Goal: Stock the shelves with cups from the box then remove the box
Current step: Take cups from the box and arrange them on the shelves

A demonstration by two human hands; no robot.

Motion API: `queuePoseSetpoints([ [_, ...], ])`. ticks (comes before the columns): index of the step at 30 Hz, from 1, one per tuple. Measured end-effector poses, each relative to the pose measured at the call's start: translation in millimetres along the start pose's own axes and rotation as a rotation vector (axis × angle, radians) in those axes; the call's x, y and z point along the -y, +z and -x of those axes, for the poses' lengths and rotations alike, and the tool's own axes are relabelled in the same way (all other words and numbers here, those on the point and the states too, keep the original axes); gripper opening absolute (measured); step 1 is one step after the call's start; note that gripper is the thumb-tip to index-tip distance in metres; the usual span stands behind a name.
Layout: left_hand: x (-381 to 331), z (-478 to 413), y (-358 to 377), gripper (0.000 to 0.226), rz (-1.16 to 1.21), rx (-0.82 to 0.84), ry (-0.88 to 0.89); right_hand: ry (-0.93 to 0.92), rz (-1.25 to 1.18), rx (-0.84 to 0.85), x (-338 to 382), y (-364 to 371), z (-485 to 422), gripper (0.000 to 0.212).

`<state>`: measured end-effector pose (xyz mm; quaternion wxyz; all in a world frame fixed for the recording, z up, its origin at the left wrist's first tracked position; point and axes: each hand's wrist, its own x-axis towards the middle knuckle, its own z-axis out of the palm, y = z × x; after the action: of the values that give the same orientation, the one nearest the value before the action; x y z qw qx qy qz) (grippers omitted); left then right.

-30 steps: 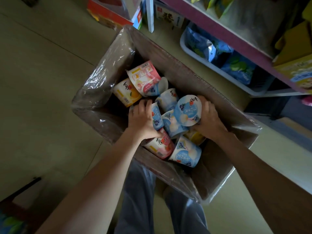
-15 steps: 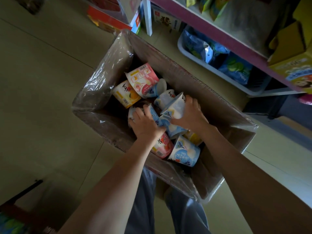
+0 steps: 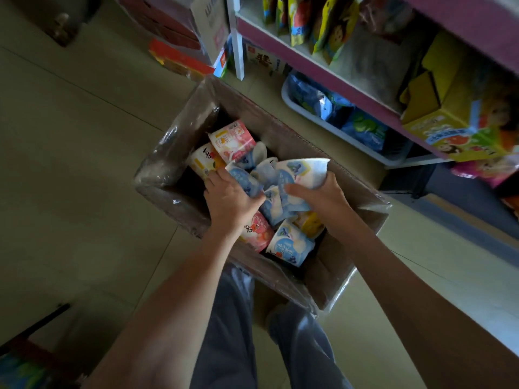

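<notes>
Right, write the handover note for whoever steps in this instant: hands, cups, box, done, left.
Left hand grips a blue-and-white tapered cup inside the brown cardboard box wrapped in clear film.
Right hand grips a second blue-and-white cup beside it.
The box stands on the floor beside the pink-edged shelves; a pink cup, a yellow cup and another blue cup lie loose inside with others.
Done: no such cups visible on the shelves.
Left: shelve both held cups, then the rest, then remove the box.

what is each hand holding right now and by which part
The left hand grips a first blue cup round its side; the right hand grips a second blue cup round its side.
</notes>
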<state>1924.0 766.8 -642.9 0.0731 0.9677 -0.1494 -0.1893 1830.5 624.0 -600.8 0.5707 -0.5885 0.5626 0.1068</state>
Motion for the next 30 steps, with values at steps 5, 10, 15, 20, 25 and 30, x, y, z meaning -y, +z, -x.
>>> queuePoseSetpoints([
  [5,-15.8,16.4,-92.0,0.096,0.251,-0.171,0.194,-0.078,-0.191,0.039,60.0,-33.1,63.9,0.084],
  [10,-48.0,22.6,-207.0,0.084,0.188,-0.182,0.506,-0.218,-0.312,0.028,134.3,-75.8,136.9,0.081],
  [15,-82.3,22.7,-326.8,0.086,0.307,-0.179,0.669,-0.416,-0.428,0.037,213.3,-125.2,204.5,0.080],
  [20,-112.1,16.0,-423.8,0.082,0.454,-0.319,0.854,-0.559,-0.501,-0.012,278.8,-158.7,258.0,0.087],
  [25,-141.5,0.5,-476.0,0.083,0.483,-0.469,1.068,-0.656,-0.552,-0.080,317.6,-184.7,281.1,0.088],
  [30,-184.8,-43.3,-493.6,0.086,0.410,-0.620,1.368,-0.816,-0.480,-0.214,334.1,-231.9,254.8,0.088],
])
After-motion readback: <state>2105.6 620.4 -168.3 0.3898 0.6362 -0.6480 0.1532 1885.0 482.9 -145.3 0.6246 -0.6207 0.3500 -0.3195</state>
